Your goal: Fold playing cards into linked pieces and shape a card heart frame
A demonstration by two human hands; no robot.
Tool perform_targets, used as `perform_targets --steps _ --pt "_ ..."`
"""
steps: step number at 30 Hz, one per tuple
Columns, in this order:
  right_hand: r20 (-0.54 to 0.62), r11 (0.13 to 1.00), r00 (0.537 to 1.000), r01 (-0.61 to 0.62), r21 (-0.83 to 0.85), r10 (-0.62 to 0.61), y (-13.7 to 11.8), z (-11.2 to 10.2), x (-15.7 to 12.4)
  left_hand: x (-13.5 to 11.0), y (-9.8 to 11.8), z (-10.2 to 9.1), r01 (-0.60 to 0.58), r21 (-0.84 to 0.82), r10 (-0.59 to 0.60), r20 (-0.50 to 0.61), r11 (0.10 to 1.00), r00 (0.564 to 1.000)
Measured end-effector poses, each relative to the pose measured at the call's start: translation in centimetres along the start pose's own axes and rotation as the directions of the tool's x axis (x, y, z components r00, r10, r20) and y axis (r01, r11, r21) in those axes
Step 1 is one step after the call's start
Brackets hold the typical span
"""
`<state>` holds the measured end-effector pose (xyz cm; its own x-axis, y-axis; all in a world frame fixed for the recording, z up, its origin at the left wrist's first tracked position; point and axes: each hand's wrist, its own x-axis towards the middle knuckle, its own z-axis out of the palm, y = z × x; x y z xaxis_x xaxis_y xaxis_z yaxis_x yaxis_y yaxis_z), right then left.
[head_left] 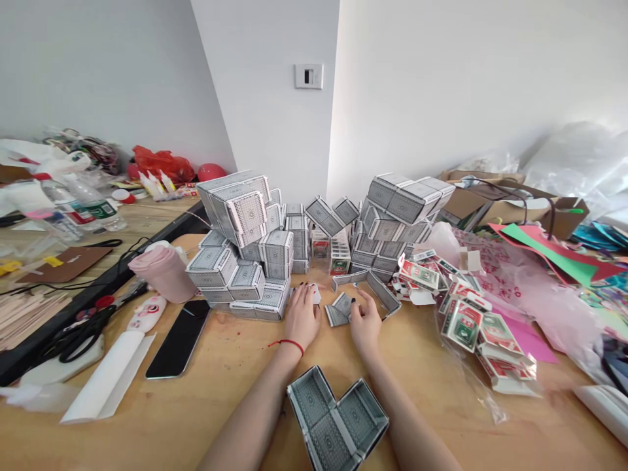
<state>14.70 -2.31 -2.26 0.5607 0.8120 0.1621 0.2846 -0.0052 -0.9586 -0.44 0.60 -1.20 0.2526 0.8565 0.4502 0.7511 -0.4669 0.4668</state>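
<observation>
My left hand (pixel 301 315) rests palm down on the wooden table (pixel 230 366), its fingers bent over a small white card piece. My right hand (pixel 366 322) lies beside it, fingertips touching small folded grey patterned cards (pixel 339 309). A red string circles my left wrist. Between my forearms, near the front edge, sits a folded structure of grey patterned cards (pixel 335 418). Behind my hands rise stacks of grey card blocks on the left (pixel 245 255) and on the right (pixel 400 212).
A black phone (pixel 179 337), pink roll (pixel 164 269), white paper and scissors (pixel 78 333) lie left. Red and green card boxes (pixel 471 320) in clear plastic spread right, with coloured paper (pixel 549 255) and cardboard boxes behind. Bottles stand far left.
</observation>
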Motion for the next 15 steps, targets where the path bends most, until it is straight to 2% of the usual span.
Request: perform_targets --steps 3,8,11,15 --pt "0.041 0.999 0.999 -0.003 0.039 0.001 0.26 0.20 0.09 0.13 -0.53 -0.01 0.064 0.061 -0.065 0.018 0.996 0.998" --pt "0.154 0.994 0.985 0.065 0.085 -0.078 0.23 0.50 -0.16 0.26 -0.87 -0.15 0.075 0.072 -0.080 0.062 0.995 0.995" --pt "0.204 0.994 0.973 0.101 0.052 -0.110 0.18 0.54 -0.35 0.20 -0.84 -0.13 0.044 0.058 -0.047 0.050 0.997 0.998" --pt "0.215 0.993 0.970 0.112 0.023 -0.114 0.27 0.49 -0.36 0.05 -0.74 0.01 -0.011 0.074 0.006 0.056 0.997 0.998"
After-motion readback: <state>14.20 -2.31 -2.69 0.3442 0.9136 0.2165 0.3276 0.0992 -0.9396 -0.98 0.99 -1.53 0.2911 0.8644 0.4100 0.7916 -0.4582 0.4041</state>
